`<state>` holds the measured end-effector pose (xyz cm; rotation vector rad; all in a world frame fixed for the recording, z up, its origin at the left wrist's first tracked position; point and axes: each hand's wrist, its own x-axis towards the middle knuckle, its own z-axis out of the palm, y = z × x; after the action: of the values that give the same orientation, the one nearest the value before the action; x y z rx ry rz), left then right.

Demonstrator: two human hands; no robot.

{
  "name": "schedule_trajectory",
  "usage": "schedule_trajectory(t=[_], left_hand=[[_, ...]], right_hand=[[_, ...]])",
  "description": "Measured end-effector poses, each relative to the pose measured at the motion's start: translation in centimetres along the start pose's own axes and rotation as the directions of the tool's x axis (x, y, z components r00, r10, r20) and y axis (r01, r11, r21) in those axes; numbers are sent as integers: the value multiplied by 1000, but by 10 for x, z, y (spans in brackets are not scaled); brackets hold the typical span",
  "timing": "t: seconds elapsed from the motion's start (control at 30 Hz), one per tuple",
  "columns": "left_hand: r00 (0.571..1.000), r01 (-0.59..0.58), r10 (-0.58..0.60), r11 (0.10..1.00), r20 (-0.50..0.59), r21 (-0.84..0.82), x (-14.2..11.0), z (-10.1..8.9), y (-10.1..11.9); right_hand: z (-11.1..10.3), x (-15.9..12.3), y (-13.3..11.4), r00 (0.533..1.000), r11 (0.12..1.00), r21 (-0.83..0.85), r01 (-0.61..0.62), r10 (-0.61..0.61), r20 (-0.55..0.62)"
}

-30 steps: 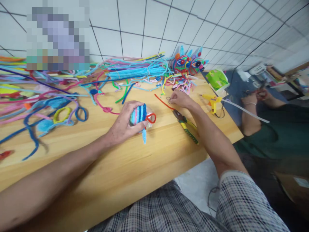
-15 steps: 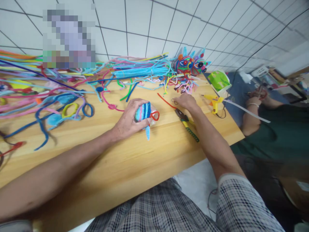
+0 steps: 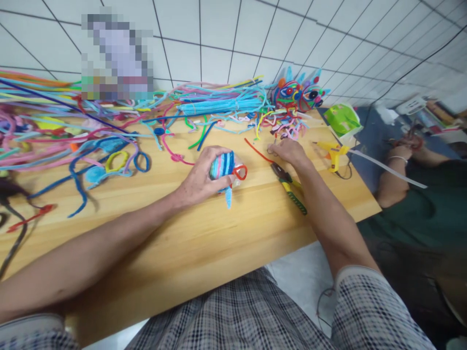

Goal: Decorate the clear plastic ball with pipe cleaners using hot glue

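Note:
My left hand is wrapped round a striped pipe-cleaner craft piece in blue, pink and teal. A red loop and a clear part stick out at its right side, and a light blue point hangs below. Further right, my right hand is low over the table, fingers bent together at some small thin dark loops; what the fingers hold is partly hidden. A red pipe cleaner lies beside these loops. Pliers with green and yellow handles rest below my right hand.
Bundled light blue pipe cleaners and loose coloured ones line the wall side. Two colourful pipe-cleaner heads stand at the back. A yellow glue gun with a glue stick and a green packet lie right. Another person's hand is beyond the table.
The whole view has shifted slightly, so the table's things appear further right. My left hand still grips the striped piece, and my right hand stays at the same small loops.

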<state>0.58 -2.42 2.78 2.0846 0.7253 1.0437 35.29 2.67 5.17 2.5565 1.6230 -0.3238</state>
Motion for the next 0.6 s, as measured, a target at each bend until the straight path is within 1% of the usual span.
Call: schedule_trajectory(t=[0.1,0.2,0.3,0.37,0.4,0.43,0.47,0.5,0.53,0.57,0.6], left_hand=[[1000,-15,15,1000,-8,5,0,0,0],[1000,-14,14,1000,3,18,0,0,0],[1000,-12,12,1000,-4,23,0,0,0],[1000,-11,11,1000,-9,21,0,0,-1],[1000,-8,8,1000,-9,19,0,0,-1],[1000,-3,4,1000,-9,16,0,0,-1],[1000,2,-2,1000,-8,15,-1,0,-1],[1000,6,-6,1000,-8,13,-1,0,-1],[1000,7,-7,1000,-12,12,-1,1,-2],[1000,5,-4,1000,-19,12,-1,1,-2],[1000,2,-1,1000,-28,14,-1,2,-2]], right_hand=[[-1,0,-8,998,998,13,-63,63,-26],[-4,4,-13,997,997,22,-71,72,-12],[-8,4,-13,998,998,30,-63,64,-10],[-11,-2,-10,999,998,52,-31,32,-29],[-12,-8,-8,998,994,104,12,-5,-63],[-13,-17,-7,993,978,193,76,-56,-108],[-13,-28,-6,979,932,320,169,-119,-168],[-13,-41,-5,955,843,464,274,-183,-232],[-12,-56,-6,928,717,591,369,-252,-274],[-11,-73,-8,892,587,673,450,-330,-308],[-10,-90,-10,847,482,705,519,-403,-348]])
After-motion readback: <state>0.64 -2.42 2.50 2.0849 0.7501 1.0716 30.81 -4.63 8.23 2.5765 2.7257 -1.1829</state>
